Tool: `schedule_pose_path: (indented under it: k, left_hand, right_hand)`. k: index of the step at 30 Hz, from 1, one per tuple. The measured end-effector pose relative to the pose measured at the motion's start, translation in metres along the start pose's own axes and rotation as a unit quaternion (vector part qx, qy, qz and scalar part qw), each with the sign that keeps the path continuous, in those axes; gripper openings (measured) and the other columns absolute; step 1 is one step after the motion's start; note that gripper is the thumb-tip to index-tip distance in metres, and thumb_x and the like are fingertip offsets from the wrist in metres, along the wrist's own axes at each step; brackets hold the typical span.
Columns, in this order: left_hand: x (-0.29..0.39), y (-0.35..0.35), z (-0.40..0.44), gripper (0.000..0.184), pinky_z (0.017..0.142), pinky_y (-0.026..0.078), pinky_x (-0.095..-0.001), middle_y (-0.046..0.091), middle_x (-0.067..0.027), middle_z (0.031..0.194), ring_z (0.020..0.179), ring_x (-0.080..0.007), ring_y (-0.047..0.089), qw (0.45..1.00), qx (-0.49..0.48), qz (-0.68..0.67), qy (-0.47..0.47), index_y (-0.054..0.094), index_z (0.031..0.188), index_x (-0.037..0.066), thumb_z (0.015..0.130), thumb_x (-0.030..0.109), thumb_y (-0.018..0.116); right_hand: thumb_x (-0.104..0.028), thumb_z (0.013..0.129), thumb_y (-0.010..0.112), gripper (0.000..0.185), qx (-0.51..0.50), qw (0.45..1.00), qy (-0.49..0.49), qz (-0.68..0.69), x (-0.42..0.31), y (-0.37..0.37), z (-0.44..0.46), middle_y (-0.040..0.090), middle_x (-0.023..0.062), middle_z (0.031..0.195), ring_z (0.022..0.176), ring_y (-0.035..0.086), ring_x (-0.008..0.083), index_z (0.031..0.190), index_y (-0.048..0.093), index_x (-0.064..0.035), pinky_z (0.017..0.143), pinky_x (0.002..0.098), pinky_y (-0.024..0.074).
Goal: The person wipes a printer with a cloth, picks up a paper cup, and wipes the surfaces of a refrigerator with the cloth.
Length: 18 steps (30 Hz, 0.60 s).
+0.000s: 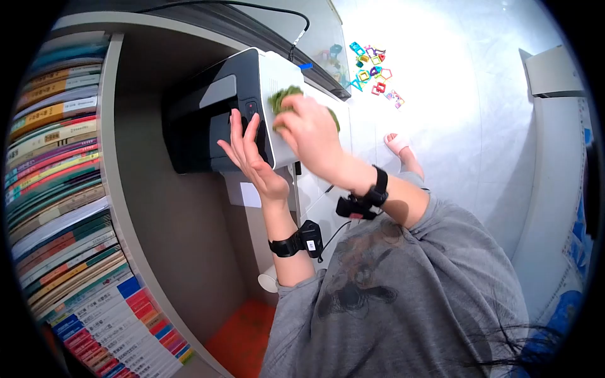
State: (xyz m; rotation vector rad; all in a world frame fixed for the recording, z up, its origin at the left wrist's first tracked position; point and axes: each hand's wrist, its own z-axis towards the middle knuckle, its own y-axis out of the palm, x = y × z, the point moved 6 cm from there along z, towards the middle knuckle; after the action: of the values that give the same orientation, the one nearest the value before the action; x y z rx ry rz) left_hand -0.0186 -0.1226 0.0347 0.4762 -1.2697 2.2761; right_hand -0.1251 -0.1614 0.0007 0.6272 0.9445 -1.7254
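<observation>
A black-and-white printer (217, 85) sits in the opening of a shelf unit. My right hand (309, 129) is closed over a green cloth (287, 101), pressed against the printer's white side; part of the cloth is hidden under the fingers. Just left of it, my left hand (255, 160) is held up with its fingers stretched out and apart, near the printer's dark front and its small button panel (251, 108). Nothing is in that hand. Whether its fingertips touch the printer I cannot tell.
Rows of books (60, 145) fill the shelf on the left. Colourful magnetic tile pieces (372, 69) lie on the pale floor (466, 94). A black cable (302, 25) runs above the printer. A white roll-like object (268, 281) and a red surface (242, 337) show low down.
</observation>
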Motion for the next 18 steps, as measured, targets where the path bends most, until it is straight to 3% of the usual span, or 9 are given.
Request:
schedule_pose_path:
  k: [18]
  left_hand:
    - [0.0, 0.0, 0.003, 0.082, 0.112, -0.009, -0.0532, 0.037, -0.0164, 0.147, 0.139, -0.0297, 0.028, 1.0, 0.003, -0.001, 0.004, 0.054, 0.127, 0.003, 0.096, 0.057, 0.001]
  right_hand:
    - [-0.009, 0.067, 0.07, 0.012, 0.003, 1.0, 0.015, -0.01, 0.008, 0.004, 0.002, 0.055, 0.0039, 0.096, 0.088, 0.054, 0.0248, 0.076, 0.063, -0.0091, 0.073, 0.0373, 0.0435]
